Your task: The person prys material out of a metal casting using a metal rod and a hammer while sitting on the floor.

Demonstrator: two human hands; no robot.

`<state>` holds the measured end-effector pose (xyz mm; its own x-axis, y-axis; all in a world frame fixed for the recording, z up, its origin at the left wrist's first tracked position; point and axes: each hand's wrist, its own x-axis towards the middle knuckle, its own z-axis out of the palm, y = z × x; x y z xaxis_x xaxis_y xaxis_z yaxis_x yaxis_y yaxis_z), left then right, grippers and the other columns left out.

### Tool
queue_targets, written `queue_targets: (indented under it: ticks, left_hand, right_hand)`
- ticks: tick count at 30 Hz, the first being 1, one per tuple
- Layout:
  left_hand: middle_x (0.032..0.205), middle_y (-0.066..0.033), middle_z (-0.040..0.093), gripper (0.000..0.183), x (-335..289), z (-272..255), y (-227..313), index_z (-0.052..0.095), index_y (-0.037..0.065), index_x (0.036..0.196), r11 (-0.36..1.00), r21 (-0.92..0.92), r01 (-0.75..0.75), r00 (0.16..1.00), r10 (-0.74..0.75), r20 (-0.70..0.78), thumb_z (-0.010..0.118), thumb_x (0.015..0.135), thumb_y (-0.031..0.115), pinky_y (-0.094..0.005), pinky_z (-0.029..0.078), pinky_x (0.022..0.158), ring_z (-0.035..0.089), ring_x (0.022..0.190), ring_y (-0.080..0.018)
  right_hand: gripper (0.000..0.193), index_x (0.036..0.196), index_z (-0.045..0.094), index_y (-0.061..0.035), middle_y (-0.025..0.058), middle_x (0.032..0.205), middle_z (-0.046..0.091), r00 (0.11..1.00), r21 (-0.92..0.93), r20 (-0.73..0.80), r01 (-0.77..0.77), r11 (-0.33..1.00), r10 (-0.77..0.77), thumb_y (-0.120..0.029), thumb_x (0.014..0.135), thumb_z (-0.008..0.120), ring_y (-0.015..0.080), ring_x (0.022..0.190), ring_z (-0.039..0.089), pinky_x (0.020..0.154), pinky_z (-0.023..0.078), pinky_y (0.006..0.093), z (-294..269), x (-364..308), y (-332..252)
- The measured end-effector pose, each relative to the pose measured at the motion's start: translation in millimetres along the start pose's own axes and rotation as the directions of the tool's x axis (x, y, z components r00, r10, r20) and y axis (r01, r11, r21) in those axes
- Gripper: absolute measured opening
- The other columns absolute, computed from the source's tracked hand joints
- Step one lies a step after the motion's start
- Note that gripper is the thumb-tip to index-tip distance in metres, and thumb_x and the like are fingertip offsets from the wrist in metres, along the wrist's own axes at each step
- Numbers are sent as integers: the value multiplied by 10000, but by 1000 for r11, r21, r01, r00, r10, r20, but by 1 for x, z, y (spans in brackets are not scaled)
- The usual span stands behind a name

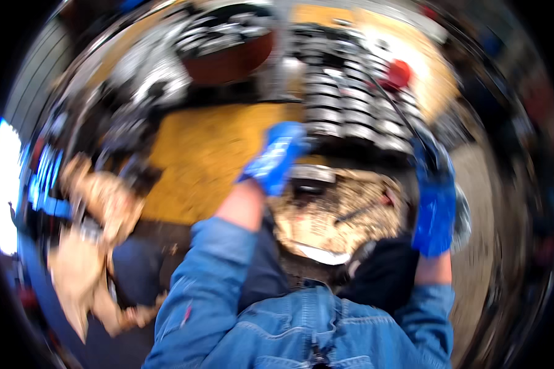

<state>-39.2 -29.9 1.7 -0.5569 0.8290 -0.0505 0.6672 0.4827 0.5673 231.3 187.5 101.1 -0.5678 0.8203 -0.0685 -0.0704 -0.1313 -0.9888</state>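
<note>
My right hand (434,197), in a blue glove, is closed around a thin dark rod (395,106). The rod slants up and left across rows of stacked metal rings (324,101); its far end is blurred. My left hand (276,158), gloved in blue too, is held over the right edge of a yellow board (197,163), close to the near-left end of the rows. Motion smears its fingers, and I see nothing certain in them. Below and between my hands lies a shallow round tray (314,224) with a light, stained lining. A dark metal piece (313,173) sits at its back edge, and a thin dark tool (357,212) lies across it.
A reddish-brown round tub (231,61) full of metal parts stands at the back. A red round object (398,74) is beside the ring rows. Crumpled clear plastic (160,77) lies back left, and torn brown cardboard or paper (83,270) at the left.
</note>
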Motion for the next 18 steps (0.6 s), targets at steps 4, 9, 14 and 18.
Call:
queue_targets:
  ticks: [4, 9, 14, 18]
  left_hand:
    - [960, -126, 720, 300, 12, 1, 6, 735, 150, 1065, 1000, 15, -25, 1000, 25, -8, 713, 836, 344, -379, 524, 774, 683, 871, -332]
    - [989, -167, 723, 275, 28, 35, 0, 726, 51, 1053, 996, -26, -87, 994, 85, -65, 756, 801, 158, -356, 536, 827, 708, 920, -284]
    - [1017, -158, 728, 287, 28, 39, 7, 714, 17, 1067, 998, -27, -64, 998, 64, -6, 766, 801, 114, -327, 527, 849, 705, 944, -250]
    - [931, -145, 725, 243, 30, 37, 11, 709, -3, 1031, 1000, 6, 31, 996, -31, 81, 753, 823, 116, -318, 526, 791, 684, 857, -194]
  right_hand:
    - [449, 1199, 632, -17, 95, 870, 715, 968, 81, -247, 64, 995, -42, -395, 959, 595, 86, 529, 528, 404, 367, 201, -104, -3, -22]
    - [425, 1179, 641, -31, 103, 884, 728, 813, 216, -572, 18, 976, 112, -387, 955, 579, 97, 520, 543, 399, 385, 203, -263, -64, 40]
    - [354, 1130, 660, -75, 111, 894, 737, 582, 552, -705, 91, 829, 405, -347, 939, 536, 126, 489, 563, 386, 424, 214, -386, -150, 175]
    - [380, 1012, 704, -98, 46, 780, 723, 404, 712, -696, 284, 642, 594, -436, 923, 552, 118, 465, 542, 405, 432, 239, -404, -189, 244]
